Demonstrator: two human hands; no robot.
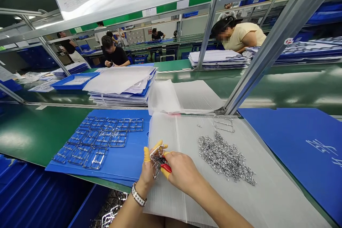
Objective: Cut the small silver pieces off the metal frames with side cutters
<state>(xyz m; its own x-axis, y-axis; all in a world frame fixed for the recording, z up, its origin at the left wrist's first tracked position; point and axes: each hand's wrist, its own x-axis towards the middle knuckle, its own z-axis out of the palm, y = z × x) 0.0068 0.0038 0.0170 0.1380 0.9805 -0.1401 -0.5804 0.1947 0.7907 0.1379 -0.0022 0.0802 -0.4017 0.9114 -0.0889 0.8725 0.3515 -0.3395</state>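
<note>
My left hand (146, 174), with yellow finger covers, is closed around a shiny metal sprue frame (155, 176) over the pale sheet's left edge. In my right hand (185, 171), also with yellow finger covers, are red-handled nippers (166, 167). Their dark jaws reach into the frame, where my fingers and the small parts hide the exact contact. To the right, a heap of small silvery metal pieces (224, 156) lies on the pale sheet (171, 199). On the left, rows of similar sprue frames (96, 156) rest on a blue plastic board (125, 165).
Behind the work sheet stand stacked white and blue sheets (117, 82) and a blue tray (75, 81). A slanted metal post (267, 50) rises at right beside another blue board (301, 142). One thin frame (223, 124) lies above the heap. Several people work farther back.
</note>
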